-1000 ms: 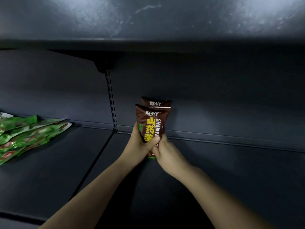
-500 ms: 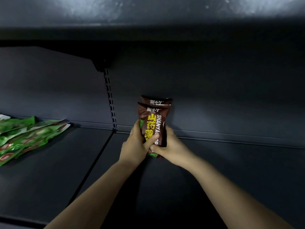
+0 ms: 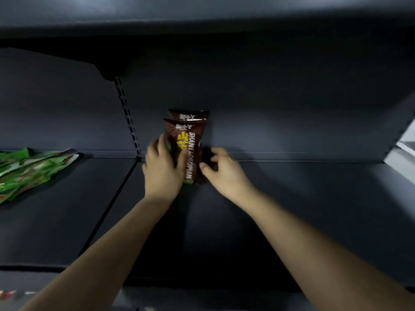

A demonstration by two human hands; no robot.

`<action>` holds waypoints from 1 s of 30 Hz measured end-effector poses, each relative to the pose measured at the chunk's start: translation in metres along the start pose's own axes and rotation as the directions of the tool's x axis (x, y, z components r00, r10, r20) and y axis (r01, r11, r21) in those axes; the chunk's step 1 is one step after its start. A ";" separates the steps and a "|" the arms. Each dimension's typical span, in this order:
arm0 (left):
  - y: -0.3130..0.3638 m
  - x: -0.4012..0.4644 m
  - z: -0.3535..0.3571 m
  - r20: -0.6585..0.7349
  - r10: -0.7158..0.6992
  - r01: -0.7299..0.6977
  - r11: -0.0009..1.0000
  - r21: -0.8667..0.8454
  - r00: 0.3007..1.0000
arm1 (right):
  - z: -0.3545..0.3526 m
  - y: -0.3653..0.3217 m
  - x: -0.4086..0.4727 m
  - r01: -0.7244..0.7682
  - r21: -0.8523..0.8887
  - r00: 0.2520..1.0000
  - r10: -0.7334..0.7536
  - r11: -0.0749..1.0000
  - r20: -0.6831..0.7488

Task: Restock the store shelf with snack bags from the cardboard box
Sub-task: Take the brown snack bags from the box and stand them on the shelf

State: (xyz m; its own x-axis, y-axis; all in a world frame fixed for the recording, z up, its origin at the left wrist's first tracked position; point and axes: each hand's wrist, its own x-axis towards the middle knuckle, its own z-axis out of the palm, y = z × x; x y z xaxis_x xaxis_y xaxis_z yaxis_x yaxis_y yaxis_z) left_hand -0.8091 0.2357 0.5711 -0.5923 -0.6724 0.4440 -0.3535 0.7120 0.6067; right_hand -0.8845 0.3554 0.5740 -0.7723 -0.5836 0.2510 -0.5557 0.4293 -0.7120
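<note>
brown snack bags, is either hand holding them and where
The left hand grips the front brown bag by its lower left side; the right hand looks just off it.

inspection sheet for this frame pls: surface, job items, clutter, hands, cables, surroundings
Surface: dark shelf board, mostly bare, seam left of centre.
Job's things: two brown snack bags stand upright, one behind the other, at the back panel; cardboard box not in view.
Clutter: green snack bags lie flat in a pile at far left.
Grippers: left hand rests against the front bag's left side, thumb across its face; right hand open beside the bags, contact cannot be told through blur.
Cables: nothing seen.
Surroundings: upper shelf overhead, slotted upright on the back panel, pale surface at right edge.
</note>
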 end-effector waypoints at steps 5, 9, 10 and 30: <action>0.046 -0.053 -0.026 -0.117 0.270 -0.274 0.962 -0.013 0.956 | -0.058 0.004 -0.074 0.150 -0.081 0.982 -0.158 0.985 -0.100; 0.088 -0.141 -0.035 -0.081 0.444 -0.448 0.893 -0.041 0.892 | -0.119 0.026 -0.167 0.242 -0.257 0.933 -0.297 0.936 -0.203; 0.098 -0.166 -0.034 -0.058 0.478 -0.481 0.875 -0.054 0.876 | -0.131 0.036 -0.190 0.252 -0.299 0.920 -0.324 0.920 -0.221; 0.138 -0.482 0.149 0.800 0.272 -0.533 0.843 0.070 0.536 | -0.177 0.304 -0.464 -0.115 -0.599 0.944 0.275 0.792 0.184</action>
State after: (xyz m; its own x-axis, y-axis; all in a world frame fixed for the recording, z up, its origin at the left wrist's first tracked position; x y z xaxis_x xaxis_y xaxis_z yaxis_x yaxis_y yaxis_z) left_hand -0.6797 0.6881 0.3424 -0.9922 -0.0050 -0.1245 -0.0336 0.9729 0.2287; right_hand -0.7502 0.8788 0.3572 -0.8253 -0.5591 -0.0798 -0.5362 0.8201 -0.2000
